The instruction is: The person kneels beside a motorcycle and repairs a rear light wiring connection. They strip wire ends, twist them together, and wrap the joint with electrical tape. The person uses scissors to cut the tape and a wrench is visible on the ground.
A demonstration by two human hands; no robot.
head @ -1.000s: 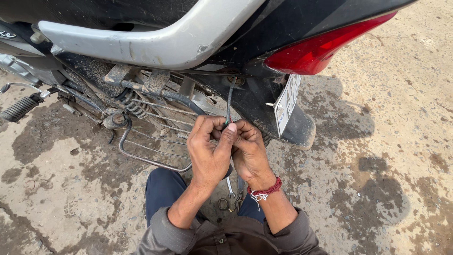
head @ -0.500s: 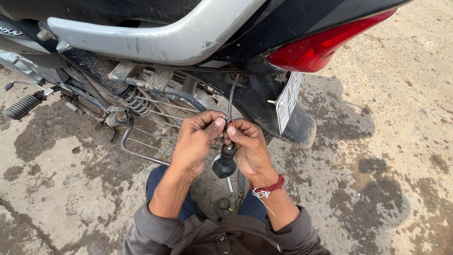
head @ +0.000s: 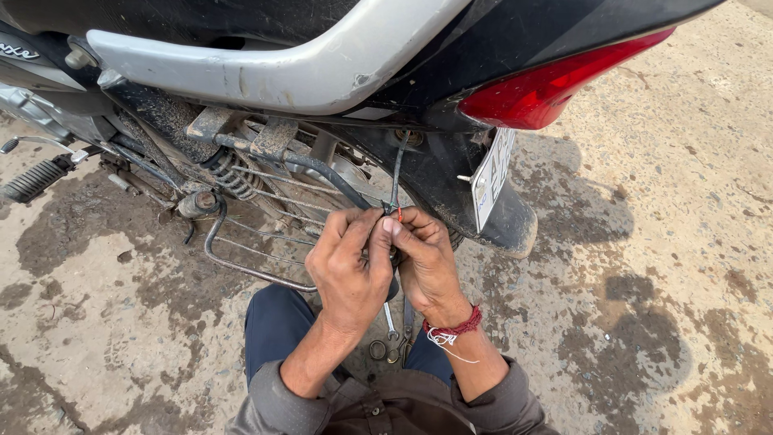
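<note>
footpeg: far left, sticking out from the bike frame
saree guard: bent metal rack, just left of your hands
left hand: fingers pinched shut on the cable
cable: thin, dark, hangs from under the tail to your fingertips
right hand: pinching the same cable, touching left hand
tail light: red, upper right
</note>
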